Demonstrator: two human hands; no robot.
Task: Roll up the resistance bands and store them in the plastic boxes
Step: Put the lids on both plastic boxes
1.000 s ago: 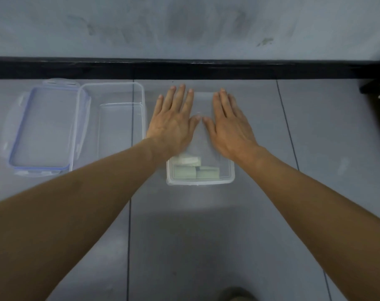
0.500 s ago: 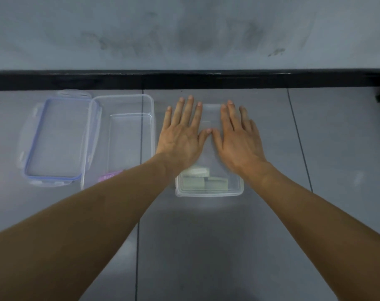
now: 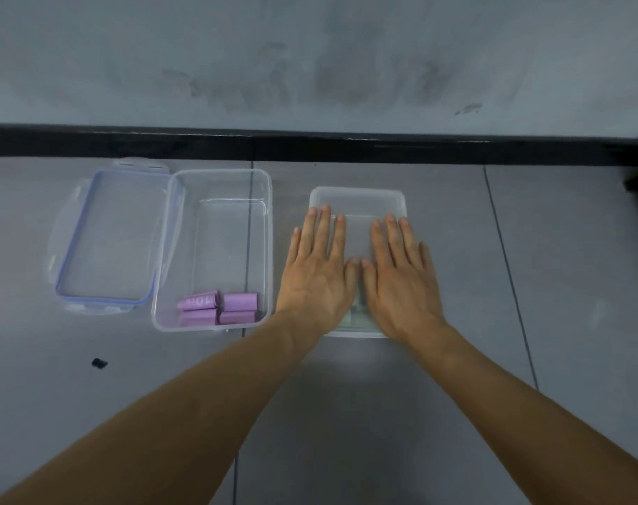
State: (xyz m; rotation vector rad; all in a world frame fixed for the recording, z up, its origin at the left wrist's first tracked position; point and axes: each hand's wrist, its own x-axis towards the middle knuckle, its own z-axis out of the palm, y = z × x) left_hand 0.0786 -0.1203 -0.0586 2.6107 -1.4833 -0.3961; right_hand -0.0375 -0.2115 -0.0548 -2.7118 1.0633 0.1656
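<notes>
Grey floor (image 3: 346, 413) of large smooth tiles, split by thin dark grout lines, slightly glossy. Behind it a dull grey wall (image 3: 310, 49), matte, smudged with darker marks. Along the foot of the wall a straight black skirting strip (image 3: 310, 145).

Two bare forearms reaching in from the near edge.

On the floor at left, an open clear plastic box (image 3: 270, 249): rectangular, rounded corners, thin see-through walls. Just beside it on the left, touching or nearly so, its loose lid (image 3: 109, 242): flat, clear, blue-edged all round, with snap tabs on the sides.

Right of the open box and apart from it, a second clear plastic box (image 3: 357, 198), same rounded rectangle, covered with a flat frosted lid.

Left hand (image 3: 315, 282) and right hand (image 3: 401, 286) laid palm-down side by side on that lid, thumbs touching. Left fingers (image 3: 323, 235) and right fingers (image 3: 394, 242) straight and slightly spread, released, gripping nothing, flat on the plastic.

Rolled purple resistance bands (image 3: 219, 309), four short soft cylinders, packed together at the near end of the open box; white print on one, not readable.

Pale green rolled bands (image 3: 359, 317) inside the covered box at its near end, only a sliver visible between the wrists, blurred by the plastic.

Small dark speck (image 3: 99, 363) on the floor, near left.
</notes>
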